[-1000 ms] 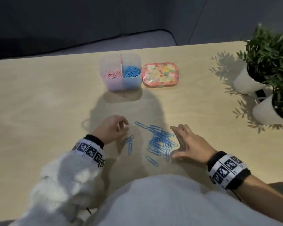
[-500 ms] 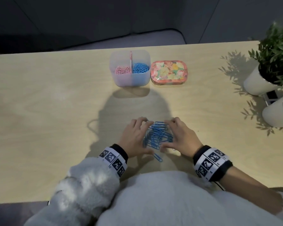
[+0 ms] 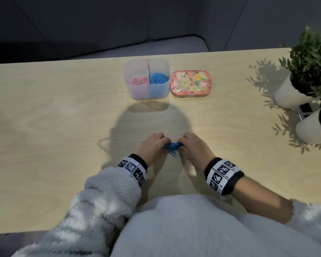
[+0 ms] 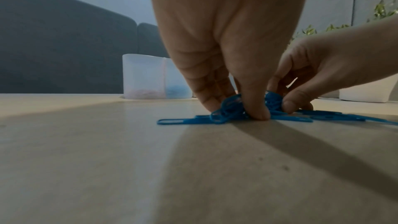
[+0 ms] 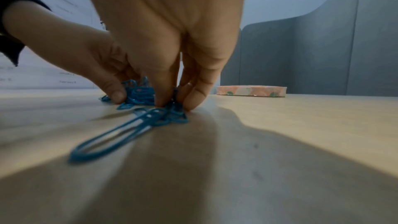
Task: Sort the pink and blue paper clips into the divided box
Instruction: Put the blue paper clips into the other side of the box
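A heap of blue paper clips [image 3: 172,147] lies on the wooden table near me, squeezed between my two hands. My left hand [image 3: 162,144] pinches its left side, thumb [image 4: 257,111] down on the clips [image 4: 228,110]. My right hand [image 3: 182,144] pinches the right side, its fingers [image 5: 193,98] curled onto the clips [image 5: 140,94]. One loose clip [image 5: 112,139] trails toward me. The translucent divided box [image 3: 146,92] stands at the far middle, with pink clips [image 3: 137,81] in its left half and blue clips [image 3: 158,78] in its right half.
A flowered tin [image 3: 190,82] sits just right of the box. Two white pots with green plants [image 3: 293,93] [image 3: 313,128] stand at the right edge. The table's far edge runs behind the box.
The clips lay spread out a second ago. Both hands have swept inward and bunched them into a tight heap, and now pinch it from both sides.
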Action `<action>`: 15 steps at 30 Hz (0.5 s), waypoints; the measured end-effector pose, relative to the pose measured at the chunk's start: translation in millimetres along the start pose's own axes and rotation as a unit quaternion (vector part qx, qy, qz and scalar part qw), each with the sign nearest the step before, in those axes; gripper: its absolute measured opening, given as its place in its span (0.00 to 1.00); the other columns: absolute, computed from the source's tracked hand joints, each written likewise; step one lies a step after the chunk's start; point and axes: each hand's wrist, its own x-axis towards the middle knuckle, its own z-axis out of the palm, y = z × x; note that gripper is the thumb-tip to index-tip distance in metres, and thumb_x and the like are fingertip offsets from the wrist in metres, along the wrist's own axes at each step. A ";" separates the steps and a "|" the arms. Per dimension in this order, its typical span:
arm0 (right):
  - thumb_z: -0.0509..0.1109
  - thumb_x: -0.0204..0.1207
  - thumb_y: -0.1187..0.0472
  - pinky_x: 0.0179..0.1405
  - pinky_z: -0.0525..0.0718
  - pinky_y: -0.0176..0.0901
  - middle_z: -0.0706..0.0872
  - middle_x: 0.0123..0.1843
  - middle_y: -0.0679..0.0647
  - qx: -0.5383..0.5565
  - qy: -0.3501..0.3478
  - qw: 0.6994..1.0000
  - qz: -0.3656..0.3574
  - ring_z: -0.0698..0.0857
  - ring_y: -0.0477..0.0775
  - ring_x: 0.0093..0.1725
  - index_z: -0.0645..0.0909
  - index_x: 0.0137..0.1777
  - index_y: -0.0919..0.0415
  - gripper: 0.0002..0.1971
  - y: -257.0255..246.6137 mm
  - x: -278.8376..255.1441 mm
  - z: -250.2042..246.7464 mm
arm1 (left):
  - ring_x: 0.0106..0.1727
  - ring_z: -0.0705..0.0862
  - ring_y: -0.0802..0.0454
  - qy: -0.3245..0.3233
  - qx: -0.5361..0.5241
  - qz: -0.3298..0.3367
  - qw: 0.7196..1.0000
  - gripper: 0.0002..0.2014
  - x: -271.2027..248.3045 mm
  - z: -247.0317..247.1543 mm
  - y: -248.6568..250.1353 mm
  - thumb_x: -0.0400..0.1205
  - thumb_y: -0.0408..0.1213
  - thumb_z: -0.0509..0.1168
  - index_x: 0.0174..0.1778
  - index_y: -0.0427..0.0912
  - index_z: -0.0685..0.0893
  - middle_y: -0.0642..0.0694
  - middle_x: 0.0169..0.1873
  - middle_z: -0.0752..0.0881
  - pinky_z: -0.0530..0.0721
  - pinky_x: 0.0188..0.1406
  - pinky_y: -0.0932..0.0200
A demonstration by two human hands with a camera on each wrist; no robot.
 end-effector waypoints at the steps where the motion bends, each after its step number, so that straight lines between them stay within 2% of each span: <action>1: 0.63 0.77 0.65 0.53 0.78 0.54 0.81 0.53 0.63 -0.008 -0.007 1.000 0.001 0.79 0.63 0.56 0.81 0.57 0.68 0.12 0.9 1.8 -0.9 | 0.54 0.80 0.41 0.004 -0.002 -0.001 1.000 0.14 -0.7 -0.3 -0.9 0.80 0.36 0.63 0.62 0.39 0.81 0.40 0.53 0.82 0.76 0.50 0.51; 4: 0.62 0.79 0.62 0.55 0.78 0.53 0.82 0.55 0.62 -0.020 -0.030 0.999 0.002 0.80 0.61 0.57 0.82 0.58 0.66 0.13 3.9 6.4 -5.7 | 0.52 0.82 0.41 0.020 -0.017 -0.008 1.000 0.13 -2.1 -2.7 -4.2 0.80 0.35 0.63 0.60 0.40 0.82 0.40 0.52 0.84 0.77 0.48 0.51; 6: 0.64 0.78 0.63 0.55 0.77 0.53 0.83 0.53 0.63 0.004 -0.028 1.000 -0.004 0.81 0.63 0.55 0.83 0.56 0.67 0.12 7.1 7.2 -12.5 | 0.52 0.83 0.40 0.025 -0.034 -0.018 0.999 0.13 -3.4 -4.5 -7.1 0.79 0.36 0.64 0.59 0.40 0.83 0.40 0.52 0.85 0.77 0.48 0.50; 10: 0.70 0.73 0.66 0.48 0.76 0.49 0.86 0.45 0.64 0.094 0.043 0.995 -0.001 0.83 0.64 0.48 0.85 0.49 0.67 0.07 6.3 14.0 -48.3 | 0.51 0.83 0.40 0.030 -0.078 -0.048 0.995 0.12 -8.1 -6.8 -13.8 0.77 0.36 0.67 0.57 0.41 0.85 0.40 0.51 0.86 0.78 0.49 0.51; 13: 0.71 0.74 0.64 0.39 0.73 0.45 0.84 0.37 0.57 0.144 0.077 0.986 0.019 0.79 0.58 0.39 0.85 0.41 0.63 0.03 -2.7 42.0 -86.3 | 0.51 0.83 0.40 0.032 -0.092 -0.057 0.994 0.11 -7.5 -8.3 -14.9 0.78 0.37 0.66 0.55 0.40 0.85 0.40 0.49 0.86 0.78 0.49 0.52; 15: 0.71 0.74 0.63 0.39 0.74 0.45 0.83 0.35 0.57 0.144 0.106 0.983 0.030 0.78 0.56 0.38 0.82 0.35 0.61 0.07 -11.3 68.3 -109.1 | 0.51 0.83 0.40 0.034 -0.093 -0.062 0.993 0.10 -5.7 -10.2 -14.3 0.79 0.37 0.65 0.54 0.40 0.85 0.40 0.48 0.87 0.76 0.47 0.53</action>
